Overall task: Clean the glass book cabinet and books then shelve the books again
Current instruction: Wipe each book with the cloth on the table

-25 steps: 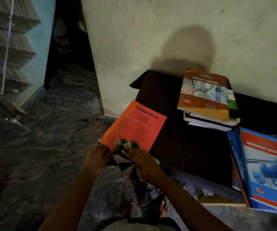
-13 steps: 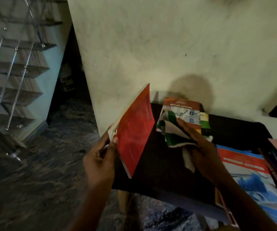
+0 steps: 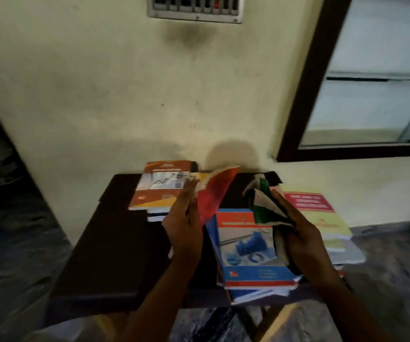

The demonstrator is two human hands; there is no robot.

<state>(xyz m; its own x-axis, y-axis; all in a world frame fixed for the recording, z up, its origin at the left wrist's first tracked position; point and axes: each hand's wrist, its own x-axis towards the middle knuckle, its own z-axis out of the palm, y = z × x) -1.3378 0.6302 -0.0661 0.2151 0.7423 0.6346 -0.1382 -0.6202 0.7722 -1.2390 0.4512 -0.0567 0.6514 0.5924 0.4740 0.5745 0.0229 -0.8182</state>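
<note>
While the left hand (image 3: 184,225) holds the red book (image 3: 217,191) tilted on edge above the surface (image 3: 105,255), its fingers lie nearly straight along the book's spine side and its thumb is hidden. The right hand (image 3: 300,235) is curled round a bunched green-and-white cloth (image 3: 263,206). The cloth stands up from the fingers, near the red book but apart from it.

Between and below the two hands lies a blue book (image 3: 250,248), face up, topping a stack at the near edge of the surface. Just beyond the left hand, a brown-and-orange book (image 3: 160,186) tops a second stack against the wall (image 3: 100,82). Beneath the right hand and to its outer side lies a yellow-green book (image 3: 322,213) with a pink title panel, resting on further books.

The glass cabinet (image 3: 356,151), dark-framed, is set in the wall above and beyond the right hand. A vent grille (image 3: 196,8) sits high on the wall above both hands.
</note>
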